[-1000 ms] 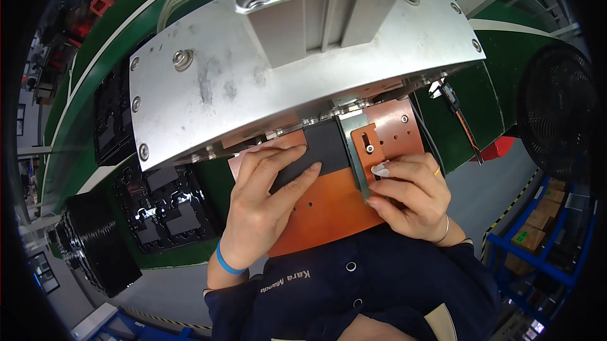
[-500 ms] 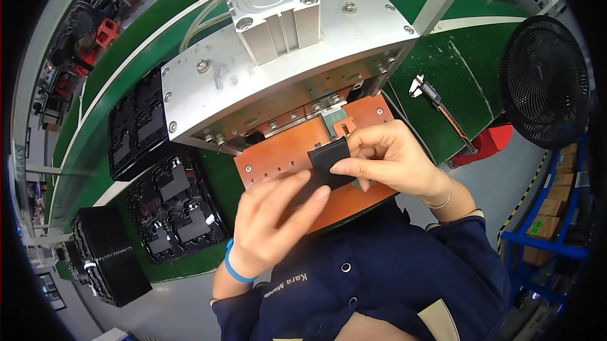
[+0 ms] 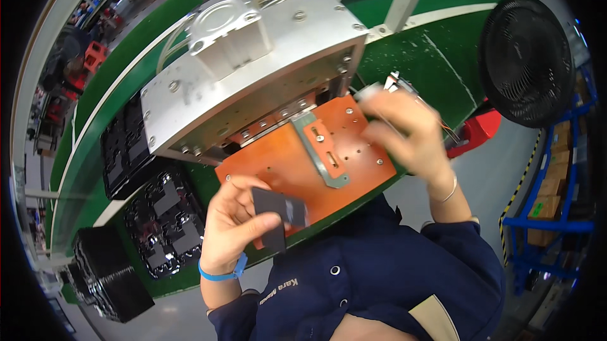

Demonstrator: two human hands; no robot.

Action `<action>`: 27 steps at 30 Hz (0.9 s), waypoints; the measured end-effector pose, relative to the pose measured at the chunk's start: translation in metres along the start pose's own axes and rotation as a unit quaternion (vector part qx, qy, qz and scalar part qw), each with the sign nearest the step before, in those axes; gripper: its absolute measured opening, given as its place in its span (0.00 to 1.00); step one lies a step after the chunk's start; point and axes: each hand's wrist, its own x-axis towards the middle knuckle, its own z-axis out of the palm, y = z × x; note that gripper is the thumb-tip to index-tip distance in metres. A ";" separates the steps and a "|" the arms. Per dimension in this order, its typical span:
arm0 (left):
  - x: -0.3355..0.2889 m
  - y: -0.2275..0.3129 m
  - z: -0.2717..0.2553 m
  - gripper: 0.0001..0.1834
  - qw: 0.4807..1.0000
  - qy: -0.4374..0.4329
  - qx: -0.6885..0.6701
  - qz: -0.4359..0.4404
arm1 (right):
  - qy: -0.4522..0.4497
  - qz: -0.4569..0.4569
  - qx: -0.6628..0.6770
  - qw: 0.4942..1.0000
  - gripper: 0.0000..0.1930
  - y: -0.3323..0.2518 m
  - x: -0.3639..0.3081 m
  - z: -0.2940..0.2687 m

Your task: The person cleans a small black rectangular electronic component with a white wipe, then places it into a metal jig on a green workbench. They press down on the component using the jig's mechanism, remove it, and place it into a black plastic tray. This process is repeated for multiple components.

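A flat dark grey rectangular piece [image 3: 269,207] is pinched between the thumb and fingers of my left hand [image 3: 226,224]. It looks bent or doubled, with a second panel angled to the right; I cannot tell whether it is one piece or two. Beneath it lies the front of an orange plate [image 3: 284,170]. Fixed on this plate are a grey metal strip [image 3: 314,151] and a small orange slotted block [image 3: 324,145]. My right hand [image 3: 411,129] is smeared by motion beside the plate's right edge. Something whitish shows at its fingertips, too blurred to name.
A metal press [image 3: 303,31] with a cylinder [image 3: 227,34] stands behind the plate. Black trays [image 3: 167,224] with grey pieces lie at left, near stacked black trays [image 3: 114,271]. Partly hidden behind my right hand is a caliper [image 3: 393,80]. A black fan [image 3: 528,60] stands at right.
The dark piece has gone from my right hand, over the plate's middle, to my left hand at the lower left. My right hand has moved right. The view has shifted and turned slightly.
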 end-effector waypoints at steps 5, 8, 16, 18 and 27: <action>0.017 0.000 0.005 0.16 0.991 0.100 0.037 0.079 | 0.058 0.181 -0.331 0.924 0.16 0.152 -0.073 -0.023; 0.019 0.004 0.010 0.13 0.991 0.121 0.044 0.049 | -0.021 0.324 -0.251 0.912 0.15 0.151 -0.064 -0.025; 0.023 0.003 0.007 0.07 0.996 0.085 0.002 0.028 | 0.085 0.299 -0.136 0.941 0.13 0.126 -0.061 -0.042; 0.024 0.002 0.008 0.06 0.997 0.079 0.008 0.016 | 0.125 0.249 -0.045 0.959 0.17 0.102 -0.056 -0.043; 0.024 0.000 0.013 0.07 0.997 0.076 0.013 0.006 | -0.005 -0.015 0.090 0.996 0.22 -0.006 0.003 -0.005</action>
